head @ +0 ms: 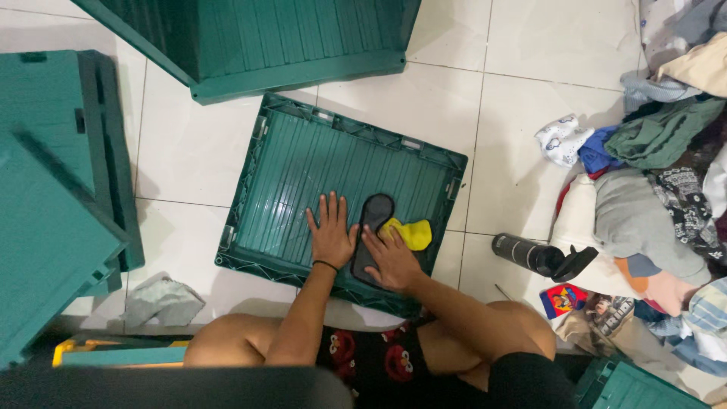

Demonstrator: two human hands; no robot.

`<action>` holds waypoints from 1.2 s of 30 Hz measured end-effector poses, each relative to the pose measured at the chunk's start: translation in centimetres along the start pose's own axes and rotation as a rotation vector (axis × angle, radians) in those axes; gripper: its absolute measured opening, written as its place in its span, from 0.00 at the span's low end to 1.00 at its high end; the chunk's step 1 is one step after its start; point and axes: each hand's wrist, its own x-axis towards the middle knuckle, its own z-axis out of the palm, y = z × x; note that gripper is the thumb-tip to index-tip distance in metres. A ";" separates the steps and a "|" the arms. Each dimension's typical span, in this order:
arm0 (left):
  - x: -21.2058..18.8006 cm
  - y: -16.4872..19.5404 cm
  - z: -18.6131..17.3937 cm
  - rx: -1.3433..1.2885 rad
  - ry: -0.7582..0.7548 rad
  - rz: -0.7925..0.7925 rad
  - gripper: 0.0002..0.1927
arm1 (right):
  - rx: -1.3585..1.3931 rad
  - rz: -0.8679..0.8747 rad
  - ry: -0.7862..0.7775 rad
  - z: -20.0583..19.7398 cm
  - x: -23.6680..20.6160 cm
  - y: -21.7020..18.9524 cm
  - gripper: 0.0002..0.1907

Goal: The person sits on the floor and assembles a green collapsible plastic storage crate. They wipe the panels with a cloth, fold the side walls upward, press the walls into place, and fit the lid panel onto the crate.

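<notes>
Kneeling on the white tiled floor (522, 68), the person leans over a flat green crate panel (318, 167) that lies at the centre of the view, both hands down on its ribbed surface. The left hand (331, 235) is released, fingers spread and palm pressed flat on the panel just beside a dark grey sock (374, 220), not gripping anything. The right hand (390, 257) lies open too, its palm covering the lower end of that sock while the fingertips touch a yellow sock (414, 233) at about three o'clock from the grey one; neither sock is pinched or lifted. As far as the view tells, the two socks are laid out and being smoothed, and no fold shows yet in either. At three o'clock from the panel a large mixed heap of clothes (659, 189) is still unsorted, so most of the laundry looks untouched. Near five o'clock a black bottle (526, 254) lies on its side. More green crate parts (250, 38) sit at twelve o'clock and a stack of them (53, 189) at nine o'clock, with a grey cloth (161, 301) at seven o'clock.
</notes>
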 end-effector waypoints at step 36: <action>-0.4 -0.4 -0.4 -0.026 0.034 -0.030 0.35 | 0.325 0.986 0.594 -2.9 9.0 7.8 0.46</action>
